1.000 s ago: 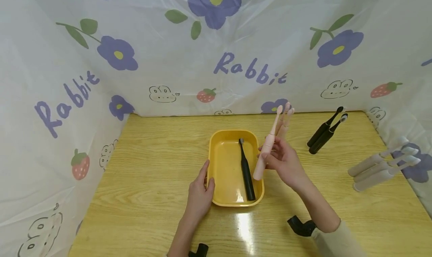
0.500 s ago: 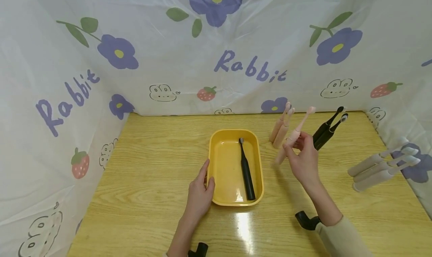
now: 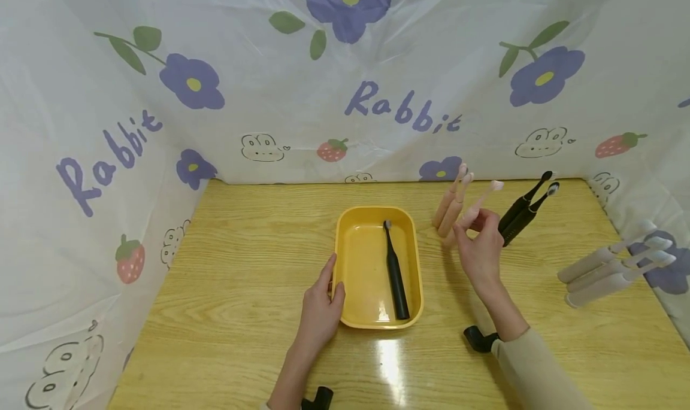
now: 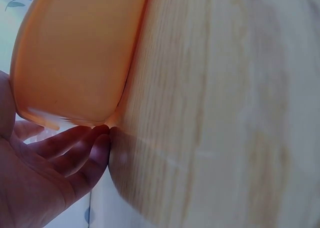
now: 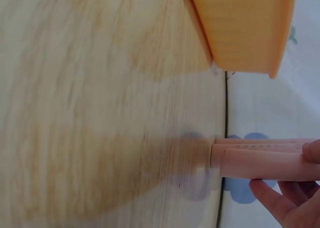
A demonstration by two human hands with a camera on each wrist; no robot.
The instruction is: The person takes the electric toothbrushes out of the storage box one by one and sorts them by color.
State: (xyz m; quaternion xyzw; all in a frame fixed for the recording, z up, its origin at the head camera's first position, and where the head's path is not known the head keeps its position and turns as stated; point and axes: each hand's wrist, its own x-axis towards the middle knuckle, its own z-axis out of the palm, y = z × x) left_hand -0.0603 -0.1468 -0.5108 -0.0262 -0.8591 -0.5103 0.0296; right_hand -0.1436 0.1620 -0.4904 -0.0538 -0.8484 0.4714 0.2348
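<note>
My left hand [image 3: 320, 308] holds the left side of a yellow tray [image 3: 362, 278], its thumb at the rim. In the left wrist view, the fingers [image 4: 85, 163] curl low against the outer wall. A black electric toothbrush [image 3: 398, 281] lies inside along the tray's right side. My right hand [image 3: 481, 251] pinches a pale pink electric toothbrush [image 3: 480, 205] by its handle, brush head up. Just left of it, two more pink toothbrushes [image 3: 450, 212] stand upright. In the right wrist view, the held pink toothbrush [image 5: 270, 165] overlaps them, its base close to the tabletop.
Behind the right hand stand two black toothbrushes [image 3: 518, 218], partly hidden by it. Three whitish toothbrushes [image 3: 598, 275] stand near the table's right edge. A printed cloth [image 3: 259, 87] rises along the table's back and sides.
The right hand has carried the pink toothbrush from over the tray's right edge to the right, then lowered it beside the other pink ones. The left hand has kept its hold.
</note>
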